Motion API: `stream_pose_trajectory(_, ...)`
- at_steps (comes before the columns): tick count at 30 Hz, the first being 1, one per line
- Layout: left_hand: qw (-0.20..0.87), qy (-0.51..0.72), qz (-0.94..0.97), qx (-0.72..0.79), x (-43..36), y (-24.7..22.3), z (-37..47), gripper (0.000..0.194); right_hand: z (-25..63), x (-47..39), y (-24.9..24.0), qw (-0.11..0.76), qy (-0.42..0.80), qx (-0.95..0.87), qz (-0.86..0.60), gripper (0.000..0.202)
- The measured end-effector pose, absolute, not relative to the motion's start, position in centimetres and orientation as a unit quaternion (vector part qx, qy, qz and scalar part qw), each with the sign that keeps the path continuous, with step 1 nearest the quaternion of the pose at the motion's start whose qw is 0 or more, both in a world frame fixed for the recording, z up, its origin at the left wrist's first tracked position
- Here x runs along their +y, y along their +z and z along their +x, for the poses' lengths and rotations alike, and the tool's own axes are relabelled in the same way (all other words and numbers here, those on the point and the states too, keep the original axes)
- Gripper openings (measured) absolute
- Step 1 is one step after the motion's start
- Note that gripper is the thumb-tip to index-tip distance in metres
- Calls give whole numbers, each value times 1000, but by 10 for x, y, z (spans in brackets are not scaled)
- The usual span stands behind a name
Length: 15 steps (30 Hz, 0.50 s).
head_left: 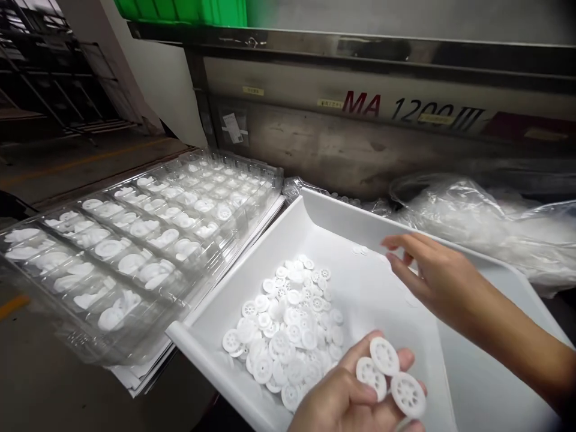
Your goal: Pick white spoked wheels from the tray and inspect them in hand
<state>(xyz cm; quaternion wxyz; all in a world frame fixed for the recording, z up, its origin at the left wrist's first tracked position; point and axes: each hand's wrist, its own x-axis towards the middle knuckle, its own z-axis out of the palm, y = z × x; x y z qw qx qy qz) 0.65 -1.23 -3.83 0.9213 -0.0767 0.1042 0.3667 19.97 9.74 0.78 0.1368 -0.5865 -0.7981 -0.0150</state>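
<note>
Several white plastic wheels (pixel 384 356) with holes lie on the palm and fingers of my left hand (pixel 344 393), palm up at the lower right, its thumb pressing on one. My right hand (pixel 423 267) hangs over the right part of a grey-white bin (pixel 238 384), fingers curved and thumb apart, with nothing visible between them. Below and left of it, a pile of small white wheels (pixel 292 330) lies on the bin floor. A few thin white discs (pixel 360 249) lie near the back wall of the bin, left of my right fingertips.
Clear compartment trays (pixel 180 306) filled with white parts stand on the left over stacked sheets (pixel 139 375). Behind is a machine panel (pixel 288 144) marked MA 1200. Crumpled clear plastic bags (pixel 477 222) lie at the right, and a green crate (pixel 180 12) is above.
</note>
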Motion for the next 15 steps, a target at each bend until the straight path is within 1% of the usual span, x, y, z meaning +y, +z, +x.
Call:
stream_pose_trajectory(3, 928, 361, -43, 87, -12, -39, 3, 46, 257, 105, -34, 9, -11, -747, -665, 28)
stream_pose_trajectory(6, 928, 361, -32, 85, -12, -36, 1, 41, 291, 104, -69, -73, 30, -711, -699, 28)
stream_pose_trajectory(10, 932, 347, -23, 98, -13, -31, -2, 40, 300, 105, -79, -105, 74, -685, -717, 24)
stream_pose_trajectory(15, 932, 347, -20, 102, -15, -28, -5, 45, 300, 111, -78, -95, 99, -668, -731, 23)
